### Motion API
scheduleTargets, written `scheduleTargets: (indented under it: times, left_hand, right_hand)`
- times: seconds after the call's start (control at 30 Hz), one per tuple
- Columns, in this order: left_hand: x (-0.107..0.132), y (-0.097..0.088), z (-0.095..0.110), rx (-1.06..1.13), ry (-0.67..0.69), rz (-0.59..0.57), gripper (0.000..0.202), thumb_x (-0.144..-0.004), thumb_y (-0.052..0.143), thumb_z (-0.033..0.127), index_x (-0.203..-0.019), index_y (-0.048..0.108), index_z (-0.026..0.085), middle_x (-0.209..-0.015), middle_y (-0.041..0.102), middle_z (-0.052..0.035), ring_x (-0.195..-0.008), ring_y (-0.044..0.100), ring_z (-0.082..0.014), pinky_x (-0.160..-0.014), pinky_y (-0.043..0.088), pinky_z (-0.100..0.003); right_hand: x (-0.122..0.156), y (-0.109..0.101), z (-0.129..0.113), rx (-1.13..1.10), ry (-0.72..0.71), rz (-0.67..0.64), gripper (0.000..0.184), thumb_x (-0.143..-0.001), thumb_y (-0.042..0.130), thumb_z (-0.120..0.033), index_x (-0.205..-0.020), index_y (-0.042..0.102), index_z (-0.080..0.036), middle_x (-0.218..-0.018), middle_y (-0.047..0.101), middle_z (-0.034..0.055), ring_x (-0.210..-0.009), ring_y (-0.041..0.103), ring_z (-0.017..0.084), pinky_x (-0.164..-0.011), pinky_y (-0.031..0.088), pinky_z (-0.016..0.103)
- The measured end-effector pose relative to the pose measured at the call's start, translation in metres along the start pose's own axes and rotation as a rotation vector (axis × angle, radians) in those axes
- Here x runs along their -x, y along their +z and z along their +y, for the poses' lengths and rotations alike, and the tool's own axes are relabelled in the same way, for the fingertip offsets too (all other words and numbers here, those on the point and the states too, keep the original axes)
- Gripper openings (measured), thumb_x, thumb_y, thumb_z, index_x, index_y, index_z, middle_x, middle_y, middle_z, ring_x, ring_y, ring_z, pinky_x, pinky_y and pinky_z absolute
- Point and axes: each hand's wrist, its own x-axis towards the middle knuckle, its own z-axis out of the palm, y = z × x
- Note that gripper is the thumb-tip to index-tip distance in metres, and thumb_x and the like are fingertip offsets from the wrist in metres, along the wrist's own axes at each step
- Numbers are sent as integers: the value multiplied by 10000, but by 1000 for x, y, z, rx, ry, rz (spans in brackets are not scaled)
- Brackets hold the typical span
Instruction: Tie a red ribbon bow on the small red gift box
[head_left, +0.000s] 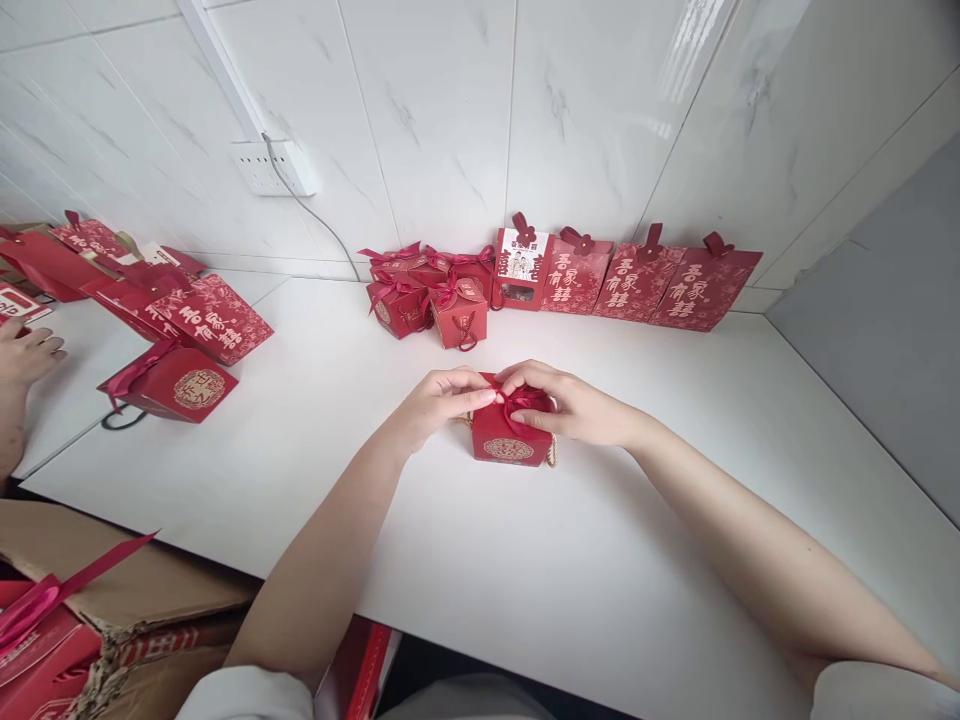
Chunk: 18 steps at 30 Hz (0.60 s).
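Observation:
A small red gift box (511,450) with a gold round emblem stands upright on the white table in front of me. Gold cord handles hang at its sides. Dark red ribbon (517,402) lies gathered across its top. My left hand (450,400) pinches the ribbon at the box's upper left, thumb and fingertips together. From the other side my right hand (559,402) curls over the top, its fingers closed on the ribbon too. The fingers partly cover the knot or bow, so its exact form is hidden.
Several ribboned red boxes (459,318) and several flat red gift bags (574,275) stand along the tiled wall. To the left are more red bags (217,318) and a box (187,385). Another person's hand (26,355) shows far left, above a cardboard carton (127,580).

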Motion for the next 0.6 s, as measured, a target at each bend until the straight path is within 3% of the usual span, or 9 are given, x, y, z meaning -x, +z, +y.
scheduleTargets:
  times: [0.1,0.17,0.23,0.3,0.47,0.6]
  left_hand:
    - [-2,2,-2,49,17,45,295,-785,725,438,-901,726,167,-1107,631,-64,-865,603,-141,-738,507,-273]
    - [-3,2,-4,48,12,55,309,-809,704,447,-934,727,166,-954,665,-47,-684,549,-85,-656,472,-245]
    - [-4,2,-6,49,1,38,303,-841,662,449,-929,709,163,-725,636,-5,-491,384,-34,-526,360,-217]
    - [-5,1,-8,79,-7,14,256,-844,651,415,-919,672,171,-692,630,10,-429,294,-18,-461,241,-218]
    - [-8,1,-11,216,-58,44,238,-793,694,360,-934,617,185,-939,687,-24,-458,405,-16,-444,220,-201]
    - [-8,1,-8,358,-79,91,411,-772,715,309,-1160,587,266,-960,667,6,-468,450,-13,-443,248,-185]
  right_hand:
    - [-1,0,2,-26,23,1,225,-926,574,-270,-1148,574,-243,-1283,544,78,-1151,560,222,-1009,475,421]
    - [-1,0,2,-26,23,-1,212,-927,579,-281,-1135,577,-239,-1285,544,79,-1149,561,221,-1010,472,419]
    - [-1,0,1,-24,19,-2,208,-929,580,-292,-1130,583,-239,-1278,550,79,-1149,560,223,-1014,467,419]
    - [-1,0,0,-27,12,-4,204,-930,579,-295,-1126,589,-240,-1270,557,79,-1153,558,226,-1021,460,421]
    - [-1,0,0,-22,7,-6,192,-934,572,-296,-1117,583,-239,-1264,554,80,-1138,558,227,-998,469,414]
    - [-1,-1,1,-9,32,-4,158,-932,578,-315,-1063,561,-230,-1214,566,82,-1053,578,219,-935,495,400]
